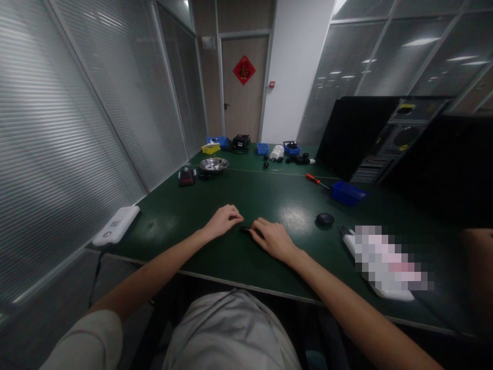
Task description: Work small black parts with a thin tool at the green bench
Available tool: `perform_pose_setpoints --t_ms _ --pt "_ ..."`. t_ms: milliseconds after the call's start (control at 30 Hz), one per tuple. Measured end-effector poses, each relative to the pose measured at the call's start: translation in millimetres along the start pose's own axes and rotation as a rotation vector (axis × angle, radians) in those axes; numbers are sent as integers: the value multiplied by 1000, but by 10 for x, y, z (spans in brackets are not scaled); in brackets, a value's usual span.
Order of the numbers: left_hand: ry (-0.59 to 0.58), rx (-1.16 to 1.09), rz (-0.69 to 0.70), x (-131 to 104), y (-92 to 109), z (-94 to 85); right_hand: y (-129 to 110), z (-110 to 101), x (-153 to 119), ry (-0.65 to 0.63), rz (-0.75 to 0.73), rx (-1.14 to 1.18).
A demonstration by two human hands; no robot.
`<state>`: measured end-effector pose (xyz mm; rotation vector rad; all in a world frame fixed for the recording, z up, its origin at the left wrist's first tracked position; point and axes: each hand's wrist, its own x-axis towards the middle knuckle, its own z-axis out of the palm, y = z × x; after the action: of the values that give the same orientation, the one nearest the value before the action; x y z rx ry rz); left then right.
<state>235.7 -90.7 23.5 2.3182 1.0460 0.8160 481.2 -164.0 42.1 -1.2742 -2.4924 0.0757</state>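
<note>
My left hand [225, 221] hovers near the middle of the green tabletop, its thumb and fingers pinched together. Whatever is between those fingertips, if anything, is too small to make out. Just to its right, my right hand [272, 239] is closed, with curled fingers, around one end of a small dark object [245, 229]. That object has a thin shiny part towards the fingers and its kind is unclear. The two hands are close together without touching.
The green table [165, 216] carries a white power strip [116, 226] at left, a metal bowl [214, 165], a black mouse [324, 220], an orange-handled screwdriver [316, 181] and a blue bin [348, 193]. A computer tower [400, 136] stands at right, near another person's arm [477, 262].
</note>
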Motion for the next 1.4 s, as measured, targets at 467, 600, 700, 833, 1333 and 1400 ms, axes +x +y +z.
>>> perform_pose_setpoints --t_ms 467,600,700,833,1333,1400 --pt "-91 39 232 -147 234 -132 26 -8 -16 16 23 40" --pt "-84 97 195 -143 194 -151 24 -23 -14 9 33 43" --pt "-146 140 160 -144 117 -184 21 -32 -19 15 37 46" --pt "-148 247 76 -217 -327 -502 21 -41 -23 16 38 53" --pt "388 737 -636 -1051 -1894 -1907 23 -52 -33 30 37 86" --pt "420 736 -656 -1041 -1900 -1903 26 -55 -34 28 36 89"
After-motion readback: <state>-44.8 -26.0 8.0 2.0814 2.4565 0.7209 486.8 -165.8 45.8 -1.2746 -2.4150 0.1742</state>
